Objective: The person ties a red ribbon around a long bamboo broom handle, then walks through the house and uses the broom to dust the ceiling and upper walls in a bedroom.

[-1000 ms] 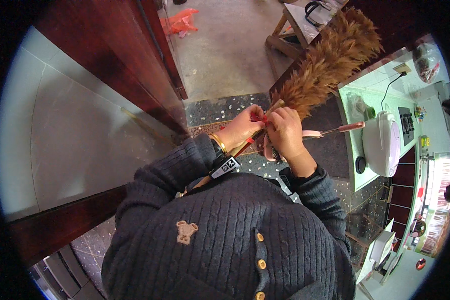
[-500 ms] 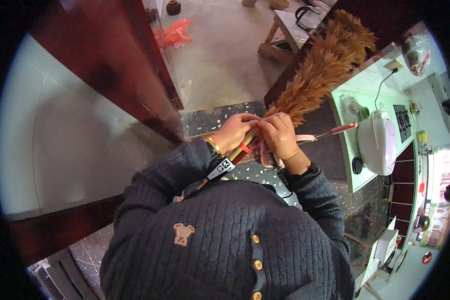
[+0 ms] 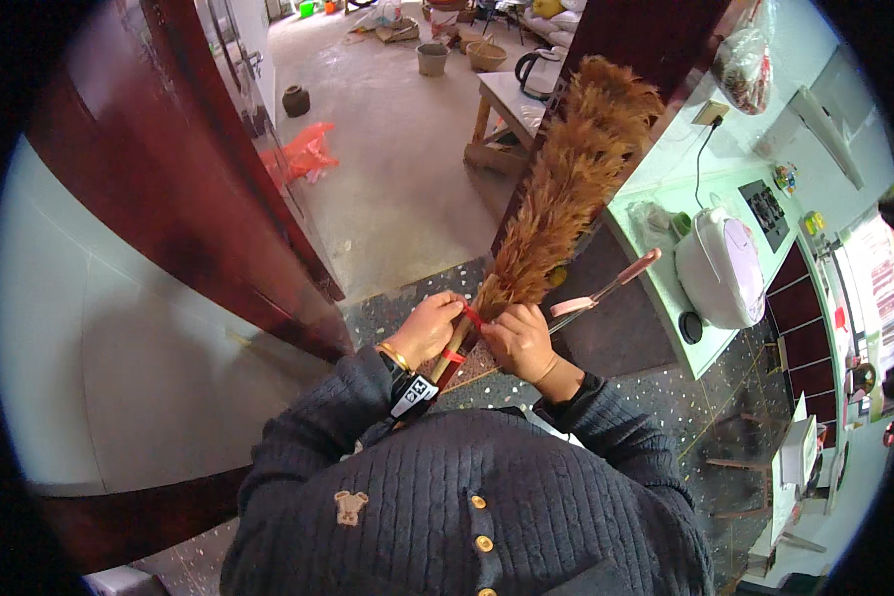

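A feather duster with long brown feathers slants from my hands up to the upper right. Its pale stick runs down toward my body, with a red band around it lower down. Where the feathers begin, a red ribbon stretches across the stick between my hands. My left hand, with a gold bangle at the wrist, pinches the ribbon's left end. On the other side, my right hand is closed on the ribbon's right end, against the lowest feathers. Its fingertips are partly hidden.
A pink-handled metal tool rises just right of my right hand. A mint-green counter with a white rice cooker stands at the right. Dark red doors are at the left. Ahead, a low table holds a kettle.
My hands have moved slightly apart, and the red ribbon now shows taut between them. The view has tilted up, showing more of the floor ahead.
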Available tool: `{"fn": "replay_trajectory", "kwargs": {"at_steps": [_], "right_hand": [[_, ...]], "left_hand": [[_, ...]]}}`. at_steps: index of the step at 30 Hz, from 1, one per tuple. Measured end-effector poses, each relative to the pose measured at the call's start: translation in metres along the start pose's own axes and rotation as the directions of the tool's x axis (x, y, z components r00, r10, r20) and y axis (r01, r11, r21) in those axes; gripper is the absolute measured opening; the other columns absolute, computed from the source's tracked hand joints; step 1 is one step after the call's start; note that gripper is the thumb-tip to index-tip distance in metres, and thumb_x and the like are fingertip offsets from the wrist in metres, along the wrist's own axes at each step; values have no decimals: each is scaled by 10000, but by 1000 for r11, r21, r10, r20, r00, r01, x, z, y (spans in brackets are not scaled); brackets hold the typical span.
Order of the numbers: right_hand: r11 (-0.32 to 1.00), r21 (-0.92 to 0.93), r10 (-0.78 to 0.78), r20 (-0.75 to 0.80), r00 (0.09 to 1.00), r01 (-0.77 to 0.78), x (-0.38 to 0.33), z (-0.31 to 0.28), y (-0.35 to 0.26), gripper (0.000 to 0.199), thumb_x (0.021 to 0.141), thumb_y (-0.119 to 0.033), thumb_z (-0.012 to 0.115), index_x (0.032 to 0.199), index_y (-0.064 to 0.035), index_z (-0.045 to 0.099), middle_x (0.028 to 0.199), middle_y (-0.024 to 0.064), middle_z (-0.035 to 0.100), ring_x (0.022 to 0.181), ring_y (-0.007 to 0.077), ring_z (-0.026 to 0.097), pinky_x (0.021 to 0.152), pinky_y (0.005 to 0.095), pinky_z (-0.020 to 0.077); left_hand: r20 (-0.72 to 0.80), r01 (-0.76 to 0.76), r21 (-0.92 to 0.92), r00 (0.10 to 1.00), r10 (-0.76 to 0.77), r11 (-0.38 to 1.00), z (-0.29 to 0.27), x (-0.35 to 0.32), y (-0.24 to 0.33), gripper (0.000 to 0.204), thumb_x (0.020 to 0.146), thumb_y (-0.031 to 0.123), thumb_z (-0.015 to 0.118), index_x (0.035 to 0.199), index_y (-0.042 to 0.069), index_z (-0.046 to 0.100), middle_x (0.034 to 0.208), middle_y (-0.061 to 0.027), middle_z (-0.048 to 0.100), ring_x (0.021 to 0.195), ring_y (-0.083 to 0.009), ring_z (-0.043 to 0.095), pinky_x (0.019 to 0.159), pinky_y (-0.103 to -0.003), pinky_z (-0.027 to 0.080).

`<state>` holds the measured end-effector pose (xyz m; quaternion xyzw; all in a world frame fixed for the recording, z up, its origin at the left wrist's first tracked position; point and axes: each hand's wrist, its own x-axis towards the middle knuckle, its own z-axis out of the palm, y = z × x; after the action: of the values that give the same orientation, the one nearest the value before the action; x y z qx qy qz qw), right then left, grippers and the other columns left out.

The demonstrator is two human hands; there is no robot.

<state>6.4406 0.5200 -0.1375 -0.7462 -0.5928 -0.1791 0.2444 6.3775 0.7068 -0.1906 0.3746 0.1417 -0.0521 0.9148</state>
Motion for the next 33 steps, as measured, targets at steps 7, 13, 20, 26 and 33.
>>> {"fn": "replay_trajectory", "kwargs": {"at_steps": [7,13,20,26,33], "right_hand": [[986,162,-43,-27,999,47,-12,4,5,138,681,-126,709,801,-101,644,700,25,570,688,217,521,614,346,392],[547,517,297,615,730,-658,-32,26,-19,346,851,-298,649,1009,6,599,856,142,643,849,263,619,728,385,486],[-96,732,199,678,708,-674,-12,60,-35,452,855,-286,682,1170,-5,521,1102,62,586,1033,158,524,896,324,432],[-223,723,120,686,717,-654,-5,55,-52,429,850,-283,688,1152,-18,536,1084,47,596,997,157,546,878,310,438],[-516,640,106,707,699,-569,-1,37,-74,490,876,-302,642,1266,-70,456,1212,61,538,1106,197,506,917,401,404]], "left_hand": [[4,89,-24,996,-89,996,1,-4,1,110,946,71,456,967,-8,531,940,-90,579,875,-213,569,825,-353,470],[144,-42,-77,988,52,996,8,-18,18,162,963,115,451,998,-19,534,963,-110,600,901,-214,592,820,-353,487],[28,-111,-37,993,112,993,41,-49,26,114,939,70,494,1006,-15,530,941,-90,572,863,-191,582,785,-334,495],[-73,-215,263,968,242,940,55,-82,30,201,943,99,509,1103,-22,519,980,-69,563,900,-150,562,798,-293,481],[-102,-200,694,924,370,691,32,-153,24,285,924,135,555,1165,-8,501,1073,-58,553,1027,-135,523,907,-275,424]]}}
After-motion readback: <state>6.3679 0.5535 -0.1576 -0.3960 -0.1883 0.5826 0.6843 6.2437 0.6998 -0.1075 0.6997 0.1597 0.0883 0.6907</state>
